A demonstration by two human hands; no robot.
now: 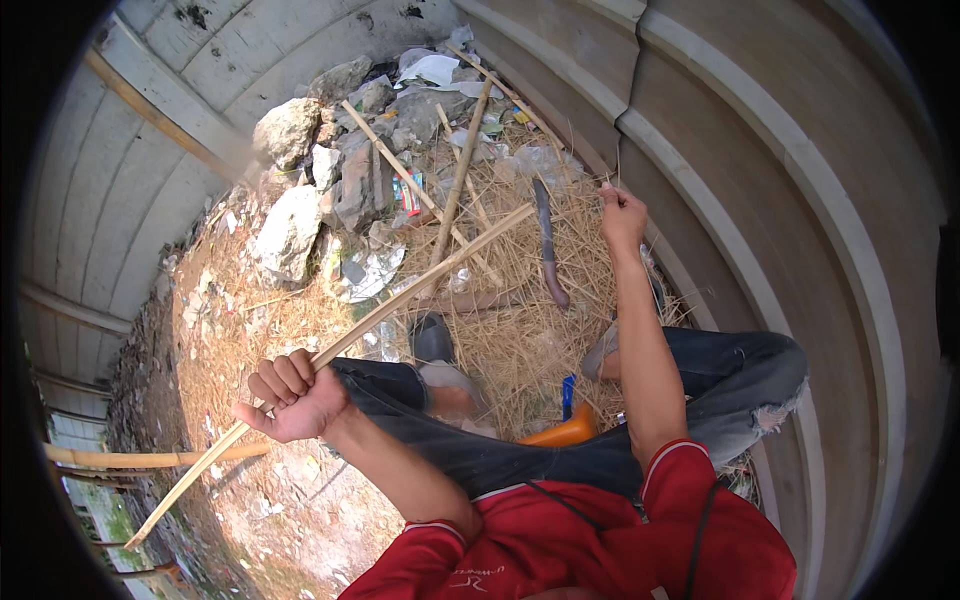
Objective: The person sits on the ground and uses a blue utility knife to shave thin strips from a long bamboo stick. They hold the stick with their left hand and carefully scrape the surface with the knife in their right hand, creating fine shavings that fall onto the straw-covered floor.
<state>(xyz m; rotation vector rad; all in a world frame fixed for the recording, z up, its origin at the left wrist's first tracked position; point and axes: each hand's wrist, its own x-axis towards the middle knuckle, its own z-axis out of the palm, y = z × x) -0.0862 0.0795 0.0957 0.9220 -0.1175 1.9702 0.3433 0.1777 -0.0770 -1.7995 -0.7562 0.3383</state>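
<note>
My left hand (295,400) is closed in a fist around a long, pale split bamboo strip (430,278). The strip slants from the lower left up to the middle, across my bent left leg. Off to the right, near the corrugated wall, my right hand (622,215) is raised with its fingers pinched together on a thin pale strand (618,160). A machete (548,245) with a dark blade lies on the straw between my hands, its handle toward me. Part of an orange plastic thing (562,430) shows between my legs, beside a small blue object (568,395).
Corrugated sheet metal (760,180) curves along the right side. Large pale rocks (288,235) and rubble are piled ahead. Several bamboo poles (460,175) lie over the straw and litter, and another bamboo pole (160,457) sticks in from the left.
</note>
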